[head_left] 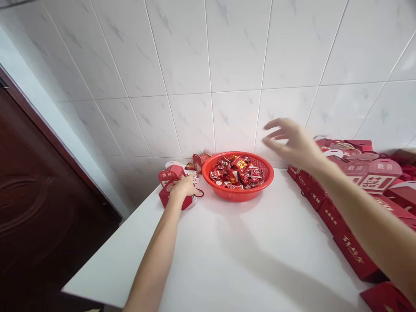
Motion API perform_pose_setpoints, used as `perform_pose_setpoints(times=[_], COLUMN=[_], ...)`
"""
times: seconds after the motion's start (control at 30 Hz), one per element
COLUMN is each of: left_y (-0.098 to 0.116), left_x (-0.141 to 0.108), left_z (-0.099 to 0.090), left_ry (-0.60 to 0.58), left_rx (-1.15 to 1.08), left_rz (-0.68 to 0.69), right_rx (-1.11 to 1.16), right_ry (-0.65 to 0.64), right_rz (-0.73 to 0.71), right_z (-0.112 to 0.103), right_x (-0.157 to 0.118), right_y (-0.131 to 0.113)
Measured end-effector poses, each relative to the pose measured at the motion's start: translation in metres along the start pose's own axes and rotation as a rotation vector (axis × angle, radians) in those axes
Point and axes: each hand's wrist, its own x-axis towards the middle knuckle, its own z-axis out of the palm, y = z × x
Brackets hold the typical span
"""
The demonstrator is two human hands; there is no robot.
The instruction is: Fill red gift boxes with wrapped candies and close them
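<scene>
My left hand point(186, 186) is at the far left of the white table, its fingers closed over the top of a small red gift box point(165, 200). A red cord loop shows beside the thumb, and the fingertips are partly hidden. A second red box point(171, 173) stands just behind this one. Raised above the table, right of the basket, my right hand point(292, 141) has its fingers apart with nothing in them, slightly blurred. Between the hands sits a red plastic basket point(238, 195), holding many red-wrapped candies point(238, 171).
Stacked red gift boxes point(352, 251) with gold lettering fill the table's right side, partly behind my right forearm. Another red package point(199, 161) lies against the tiled wall point(237, 52). A dark brown door point(42, 195) is beyond the left edge of the white table point(208, 260).
</scene>
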Motion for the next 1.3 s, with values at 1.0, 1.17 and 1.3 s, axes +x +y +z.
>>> perform_pose_setpoints(times=[1.0, 1.17, 1.3], left_y=[0.035, 0.051, 0.062], left_x=[-0.036, -0.044, -0.059], left_z=[-0.014, -0.003, 0.002], left_ry=[-0.303, -0.293, -0.229], left_rx=[-0.4, -0.314, -0.151], left_rz=[0.833, 0.726, 0.674], right_rx=[-0.198, -0.229, -0.243], right_ry=[-1.045, -1.033, -1.044], right_rz=[0.033, 0.042, 0.052], right_z=[0.09, 0.088, 0.082], right_x=[-0.048, -0.047, -0.049], right_y=[-0.017, -0.01, -0.008])
